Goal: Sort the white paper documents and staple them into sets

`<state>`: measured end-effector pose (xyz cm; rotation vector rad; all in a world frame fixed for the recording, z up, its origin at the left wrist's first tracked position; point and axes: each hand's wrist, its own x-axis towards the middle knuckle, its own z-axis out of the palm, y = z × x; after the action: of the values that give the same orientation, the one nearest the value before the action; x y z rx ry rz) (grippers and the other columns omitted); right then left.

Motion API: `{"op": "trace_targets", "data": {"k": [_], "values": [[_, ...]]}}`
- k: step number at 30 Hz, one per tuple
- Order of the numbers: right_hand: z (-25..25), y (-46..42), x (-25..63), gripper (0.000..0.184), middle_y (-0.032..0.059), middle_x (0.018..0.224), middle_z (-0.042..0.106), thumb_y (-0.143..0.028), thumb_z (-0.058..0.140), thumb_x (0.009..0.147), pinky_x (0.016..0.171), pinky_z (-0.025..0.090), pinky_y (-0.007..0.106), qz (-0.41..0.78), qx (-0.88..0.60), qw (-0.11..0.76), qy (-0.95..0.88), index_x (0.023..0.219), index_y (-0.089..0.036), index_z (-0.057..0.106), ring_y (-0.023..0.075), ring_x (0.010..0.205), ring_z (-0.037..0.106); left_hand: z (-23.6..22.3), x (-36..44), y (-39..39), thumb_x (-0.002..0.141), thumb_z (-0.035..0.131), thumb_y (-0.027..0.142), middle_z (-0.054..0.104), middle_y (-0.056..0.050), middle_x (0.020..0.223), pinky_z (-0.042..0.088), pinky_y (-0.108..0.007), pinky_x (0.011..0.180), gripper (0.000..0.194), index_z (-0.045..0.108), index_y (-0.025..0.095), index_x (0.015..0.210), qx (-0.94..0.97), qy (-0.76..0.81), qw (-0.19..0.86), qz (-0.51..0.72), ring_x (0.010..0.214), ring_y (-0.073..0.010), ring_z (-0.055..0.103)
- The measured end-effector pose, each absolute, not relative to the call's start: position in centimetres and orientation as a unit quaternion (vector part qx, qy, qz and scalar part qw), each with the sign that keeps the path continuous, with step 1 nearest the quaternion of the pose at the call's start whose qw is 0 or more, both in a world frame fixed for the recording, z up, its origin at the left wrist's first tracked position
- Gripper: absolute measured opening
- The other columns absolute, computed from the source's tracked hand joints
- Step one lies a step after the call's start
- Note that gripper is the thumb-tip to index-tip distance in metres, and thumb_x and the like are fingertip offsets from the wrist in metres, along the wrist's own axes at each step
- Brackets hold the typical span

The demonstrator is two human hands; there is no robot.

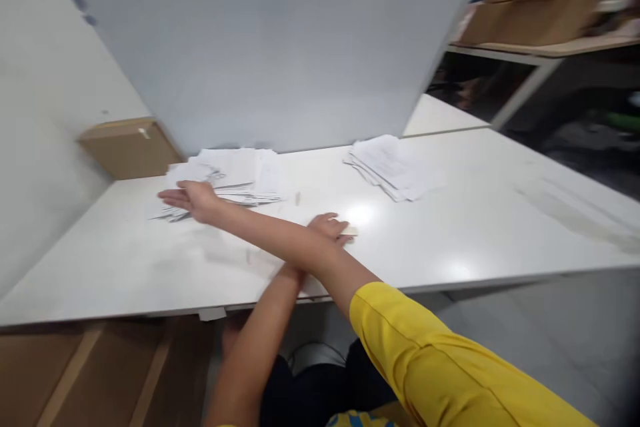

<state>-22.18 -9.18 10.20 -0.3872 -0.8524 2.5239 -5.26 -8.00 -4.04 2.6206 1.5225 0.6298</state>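
My forearms cross over the white table (pixel 440 213), the right one on top. My right hand (pixel 196 200) reaches to the left, its fingers stretched out and holding nothing. It hovers at the front left of a spread stack of papers (pixel 240 170); whether it touches them I cannot tell. Near the middle of the table, my left hand (pixel 327 227) has its fingers bent round a small flat cream-coloured piece (pixel 350 231), whose kind does not show. Part of this hand lies hidden behind my right forearm.
A second pile of papers (pixel 387 163) lies right of centre. Behind the table stands a large whiteboard (pixel 280 47), with a cardboard box (pixel 133 150) at its left. A small light-brown piece (pixel 298 198) is between the piles. Another cardboard box (pixel 545 0) rests on a side table.
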Motion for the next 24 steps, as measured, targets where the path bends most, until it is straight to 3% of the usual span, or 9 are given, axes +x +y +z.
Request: {"op": "trace_targets", "data": {"k": [2,4,6,8,11,14,18,21,24], "values": [[10.6,-8.1,-18.7,0.009,-0.0062,0.062,0.062,-0.017,0.047,0.094,0.059,0.058,0.028,0.873,-0.11,0.285,-0.38,0.097,-0.018,0.056,0.0126,0.059,0.064,-4.0,-5.7,-7.8,0.093,0.05,0.033,0.065,-0.003,0.126,0.038,-0.041,0.11,0.027,0.063,0.027,0.116,0.849,0.483,0.026,0.213,0.13,-0.0227,0.048],[10.4,-5.0,-13.3,0.017,-0.0058,0.066,0.065,-0.016,0.041,0.094,0.067,0.059,0.031,0.772,-0.128,0.373,-0.499,0.094,-0.021,0.057,0.0128,0.061,0.064,-3.9,-5.8,-7.5,0.093,0.049,0.03,0.066,-0.006,0.123,0.043,-0.041,0.105,0.03,0.061,0.024,0.119,0.846,0.488,0.024,0.216,0.123,-0.0232,0.053],[9.2,-0.5,-6.2,0.023,-0.0003,0.078,0.068,-0.018,0.038,0.095,0.078,0.056,0.035,0.599,-0.239,0.434,-0.629,0.103,-0.02,0.059,0.0159,0.072,0.067,-3.7,-5.5,-7.5,0.093,0.047,0.032,0.068,-0.01,0.114,0.046,-0.042,0.1,0.032,0.062,0.019,0.118,0.842,0.492,0.024,0.222,0.118,-0.0256,0.056],[6.8,4.2,1.6,0.023,0.0087,0.105,0.069,-0.019,0.045,0.092,0.098,0.046,0.04,0.365,-0.371,0.398,-0.755,0.109,-0.017,0.06,0.0214,0.105,0.063,-3.4,-5.2,-7.6,0.094,0.047,0.036,0.069,-0.013,0.11,0.046,-0.045,0.098,0.033,0.063,0.016,0.116,0.839,0.491,0.016,0.233,0.118,-0.0282,0.056],[1.6,9.2,12.4,0.04,0.0248,0.135,0.052,-0.026,0.056,0.086,0.109,0.028,0.052,0.104,-0.541,0.211,-0.807,0.12,-0.005,0.055,0.0357,0.135,0.037,-3.0,-4.8,-7.7,0.094,0.046,0.037,0.069,-0.012,0.111,0.047,-0.045,0.095,0.034,0.063,0.017,0.115,0.836,0.491,-0.005,0.244,0.118,-0.0287,0.056],[-2.6,10.7,19.5,0.051,0.0242,0.142,0.044,-0.04,0.05,0.089,0.104,0.033,0.047,0.053,-0.603,0.133,-0.785,0.129,-0.007,0.049,0.0357,0.132,0.037,-2.9,-4.8,-7.7,0.094,0.046,0.038,0.069,-0.011,0.11,0.047,-0.044,0.095,0.033,0.063,0.018,0.114,0.833,0.495,-0.009,0.245,0.117,-0.0274,0.057],[-4.1,11.3,21.8,0.038,0.0188,0.125,0.057,-0.033,0.048,0.085,0.092,0.038,0.042,0.053,-0.627,0.17,-0.758,0.115,-0.012,0.059,0.0332,0.116,0.045,-3.0,-4.9,-7.7,0.095,0.044,0.038,0.069,-0.011,0.111,0.045,-0.043,0.096,0.034,0.062,0.017,0.116,0.832,0.501,-0.01,0.238,0.117,-0.0267,0.057],[-4.0,12.1,20.9,0.037,0.0188,0.124,0.056,-0.023,0.048,0.08,0.091,0.037,0.043,0.049,-0.663,0.208,-0.718,0.113,-0.012,0.06,0.0329,0.114,0.044,-3.0,-4.9,-7.7,0.096,0.043,0.039,0.069,-0.011,0.109,0.046,-0.042,0.093,0.035,0.062,0.018,0.115,0.827,0.509,-0.011,0.237,0.112,-0.0261,0.059],[-4.2,12.7,20.5,0.037,0.0196,0.124,0.056,-0.027,0.048,0.081,0.089,0.037,0.043,0.035,-0.66,0.232,-0.713,0.113,-0.011,0.06,0.0328,0.112,0.043,-3.1,-5.0,-7.8,0.096,0.043,0.04,0.069,-0.011,0.107,0.047,-0.04,0.089,0.034,0.062,0.017,0.113,0.823,0.514,-0.018,0.241,0.106,-0.0251,0.061]]}}
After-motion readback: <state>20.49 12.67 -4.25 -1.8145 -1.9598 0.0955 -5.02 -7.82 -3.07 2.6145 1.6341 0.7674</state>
